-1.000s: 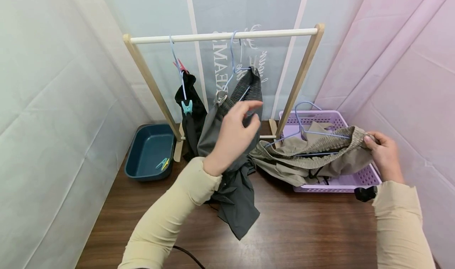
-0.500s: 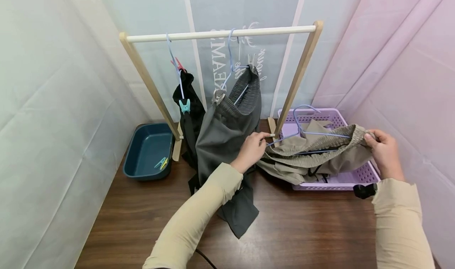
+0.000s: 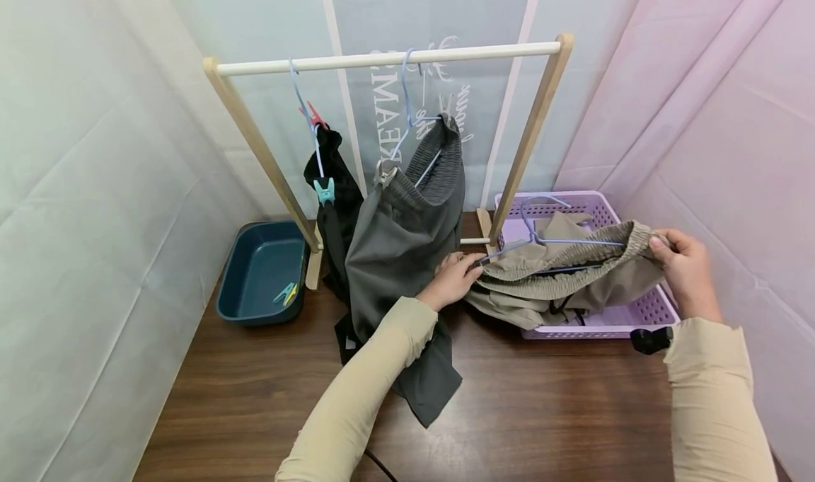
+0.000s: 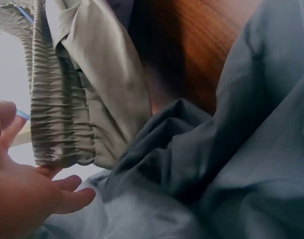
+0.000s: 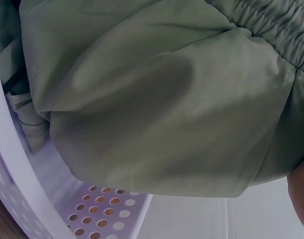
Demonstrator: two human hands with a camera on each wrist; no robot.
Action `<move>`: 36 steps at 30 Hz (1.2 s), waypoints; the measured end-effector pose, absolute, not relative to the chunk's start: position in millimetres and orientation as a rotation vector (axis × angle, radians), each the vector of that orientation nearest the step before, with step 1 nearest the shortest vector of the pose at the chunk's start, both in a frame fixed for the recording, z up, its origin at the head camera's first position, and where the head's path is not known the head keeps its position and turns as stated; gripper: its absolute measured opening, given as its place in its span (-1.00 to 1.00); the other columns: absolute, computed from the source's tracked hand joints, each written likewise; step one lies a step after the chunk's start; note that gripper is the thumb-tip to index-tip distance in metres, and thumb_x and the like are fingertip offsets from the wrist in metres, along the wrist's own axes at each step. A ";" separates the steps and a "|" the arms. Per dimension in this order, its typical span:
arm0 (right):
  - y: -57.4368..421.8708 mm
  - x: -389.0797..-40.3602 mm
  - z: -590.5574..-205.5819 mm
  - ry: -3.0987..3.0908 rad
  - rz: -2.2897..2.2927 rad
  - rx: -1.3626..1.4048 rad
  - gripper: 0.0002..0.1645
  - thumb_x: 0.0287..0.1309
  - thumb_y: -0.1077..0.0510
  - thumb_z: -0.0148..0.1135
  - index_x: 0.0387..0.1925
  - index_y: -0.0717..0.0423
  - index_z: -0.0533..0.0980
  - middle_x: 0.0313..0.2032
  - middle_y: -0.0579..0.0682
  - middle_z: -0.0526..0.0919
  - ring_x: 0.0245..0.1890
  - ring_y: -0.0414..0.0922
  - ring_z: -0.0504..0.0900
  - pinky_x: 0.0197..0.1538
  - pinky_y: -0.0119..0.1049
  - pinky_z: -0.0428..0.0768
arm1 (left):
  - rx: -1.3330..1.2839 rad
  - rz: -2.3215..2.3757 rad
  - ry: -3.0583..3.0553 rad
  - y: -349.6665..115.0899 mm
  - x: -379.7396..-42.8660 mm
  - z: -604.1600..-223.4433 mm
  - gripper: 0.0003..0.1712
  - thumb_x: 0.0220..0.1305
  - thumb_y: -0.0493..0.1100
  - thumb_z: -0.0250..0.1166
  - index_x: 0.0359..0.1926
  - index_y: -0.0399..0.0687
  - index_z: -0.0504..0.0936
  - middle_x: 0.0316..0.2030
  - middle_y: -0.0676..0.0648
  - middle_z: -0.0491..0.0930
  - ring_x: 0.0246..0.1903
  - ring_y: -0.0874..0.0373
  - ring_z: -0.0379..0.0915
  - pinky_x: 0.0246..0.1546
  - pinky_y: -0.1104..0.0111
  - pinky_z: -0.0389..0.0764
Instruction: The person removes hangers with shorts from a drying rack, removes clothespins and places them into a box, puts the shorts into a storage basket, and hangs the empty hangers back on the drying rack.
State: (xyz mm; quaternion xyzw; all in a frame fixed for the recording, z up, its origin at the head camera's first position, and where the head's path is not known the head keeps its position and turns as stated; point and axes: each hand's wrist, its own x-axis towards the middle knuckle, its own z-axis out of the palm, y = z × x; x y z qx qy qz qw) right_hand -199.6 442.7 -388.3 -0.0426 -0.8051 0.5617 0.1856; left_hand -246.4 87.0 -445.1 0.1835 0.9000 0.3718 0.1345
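Observation:
Khaki trousers (image 3: 627, 294) with a gathered elastic waistband hang between my hands, partly over a purple basket. A light blue hanger (image 3: 582, 241) lies along the waistband opening. My right hand (image 3: 688, 270) pinches the waistband's right end, thumb on top; in the right wrist view only an edge of that hand (image 5: 301, 199) shows beside the cloth. At the other end, my left hand (image 3: 453, 280) pinches the waistband near the hanger's tip. In the left wrist view, its thumb and a finger meet by the gathered waistband (image 4: 50, 109), while other fingers stick out.
Grey trousers (image 3: 401, 234) and a black garment (image 3: 337, 185) hang from a rack (image 3: 484, 52), clipped to hangers. The purple basket (image 3: 592, 333) stands right of the rack. At left, a dark blue basin (image 3: 223, 291) holds a few clothespins (image 3: 286, 294). A cable crosses the front table.
My left hand has come down from in front of the grey trousers to the left end of the khaki waistband and taken hold there. The right hand keeps its hold nearly in place.

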 end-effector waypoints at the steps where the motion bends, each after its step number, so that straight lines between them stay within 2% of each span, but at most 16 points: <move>1: 441.9 -199.4 -387.8 -2.267 1.577 -0.115 -0.52 0.30 0.33 0.04 -0.48 -0.37 0.57 -0.54 -0.54 0.53 -0.49 -0.52 0.39 -0.40 -0.69 0.34 | 0.524 1.095 2.599 87.7 -246.0 -445.8 -0.56 0.48 0.03 -0.06 0.32 0.17 0.37 0.35 -0.19 0.24 0.42 -0.06 0.03 0.38 0.02 0.13; 3: 439.7 -199.8 -387.1 -2.261 1.557 -0.116 -0.50 0.30 0.34 0.03 -0.48 -0.38 0.56 -0.54 -0.55 0.52 -0.48 -0.52 0.39 -0.39 -0.71 0.34 | 0.511 1.129 2.592 90.1 -245.0 -446.1 -0.60 0.46 0.03 -0.02 0.23 0.11 0.43 0.30 -0.20 0.29 0.38 -0.06 0.12 0.30 0.09 0.26; 6: 434.8 -202.0 -386.3 -2.253 1.507 -0.147 -0.49 0.29 0.34 0.04 -0.50 -0.40 0.54 -0.54 -0.57 0.51 -0.46 -0.52 0.38 -0.36 -0.74 0.33 | 0.482 1.152 2.637 95.0 -243.0 -446.8 -0.71 0.46 -0.02 0.00 0.07 0.01 0.47 0.17 -0.20 0.39 0.22 -0.06 0.30 0.07 0.20 0.40; 8: 431.3 -204.6 -386.5 -2.241 1.468 -0.199 -0.48 0.28 0.34 0.05 -0.52 -0.43 0.52 -0.51 -0.58 0.48 -0.41 -0.52 0.37 -0.32 -0.75 0.32 | 0.452 1.145 2.672 98.5 -241.3 -447.6 -0.76 0.47 -0.05 -0.02 0.00 -0.01 0.46 0.10 -0.18 0.42 0.11 -0.03 0.37 -0.08 0.27 0.41; 12: 426.2 -210.3 -387.3 -2.215 1.417 -0.339 -0.46 0.28 0.32 0.06 -0.56 -0.48 0.45 -0.37 -0.51 0.38 -0.26 -0.52 0.31 -0.18 -0.77 0.25 | 0.375 1.147 2.684 102.2 -236.3 -447.2 -0.79 0.49 -0.07 -0.09 -0.03 0.01 0.42 0.08 -0.14 0.37 -0.01 0.01 0.37 -0.18 0.33 0.35; 16: 422.7 -214.1 -386.9 -2.154 1.462 -0.433 -0.47 0.30 0.31 0.04 -0.59 -0.44 0.43 -0.26 -0.44 0.31 -0.13 -0.51 0.25 -0.05 -0.78 0.22 | 0.366 1.187 2.657 102.5 -233.0 -445.2 -0.79 0.49 -0.07 -0.12 -0.03 0.00 0.39 0.14 -0.17 0.31 0.00 -0.01 0.38 -0.21 0.32 0.35; 19: 420.2 -214.5 -385.8 -2.083 1.512 -0.492 -0.48 0.31 0.29 0.04 -0.62 -0.41 0.45 -0.25 -0.42 0.32 -0.11 -0.49 0.25 -0.02 -0.78 0.23 | 0.383 1.200 2.654 102.3 -232.9 -446.8 -0.80 0.49 -0.08 -0.13 -0.03 0.00 0.38 0.16 -0.19 0.29 -0.03 -0.01 0.38 -0.23 0.32 0.35; 21: 418.1 -213.9 -383.5 -1.978 1.628 -0.549 -0.50 0.31 0.30 0.05 -0.63 -0.34 0.48 -0.29 -0.37 0.36 -0.15 -0.46 0.29 -0.07 -0.77 0.28 | 0.388 1.193 2.663 102.7 -233.5 -447.8 -0.79 0.49 -0.08 -0.13 -0.03 0.01 0.38 0.17 -0.20 0.29 -0.05 0.00 0.35 -0.23 0.32 0.33; 24: 415.3 -214.0 -381.4 -1.773 1.799 -0.622 -0.54 0.28 0.34 0.06 -0.64 -0.19 0.54 -0.44 -0.31 0.45 -0.32 -0.42 0.38 -0.26 -0.73 0.38 | 0.382 1.188 2.672 103.1 -234.6 -448.7 -0.79 0.49 -0.07 -0.13 -0.02 0.01 0.38 0.18 -0.21 0.29 -0.05 -0.03 0.32 -0.21 0.29 0.33; 27: 413.8 -214.5 -380.6 -1.594 1.908 -0.648 -0.59 0.25 0.38 0.08 -0.64 -0.05 0.56 -0.59 -0.25 0.49 -0.48 -0.37 0.41 -0.41 -0.68 0.40 | 0.364 1.193 2.684 103.7 -235.0 -449.6 -0.79 0.48 -0.04 -0.08 -0.04 0.01 0.39 0.20 -0.20 0.29 0.06 -0.07 0.33 -0.14 0.26 0.37; 30: 413.8 -214.2 -379.8 -1.558 1.913 -0.651 -0.59 0.25 0.39 0.07 -0.65 -0.01 0.55 -0.62 -0.24 0.49 -0.52 -0.36 0.41 -0.44 -0.65 0.39 | 0.360 1.198 2.706 104.4 -233.9 -451.7 -0.79 0.45 0.02 0.00 -0.10 0.02 0.41 0.16 -0.17 0.32 0.11 -0.07 0.34 -0.10 0.24 0.39; 36: 414.1 -212.9 -373.7 -1.618 1.835 -0.711 -0.56 0.26 0.35 0.06 -0.70 -0.05 0.52 -0.64 -0.27 0.46 -0.50 -0.35 0.36 -0.44 -0.64 0.33 | 0.425 1.118 2.877 105.7 -231.8 -452.9 -0.78 0.44 0.07 0.00 -0.11 0.10 0.46 0.00 -0.06 0.42 -0.02 0.03 0.37 -0.12 0.29 0.42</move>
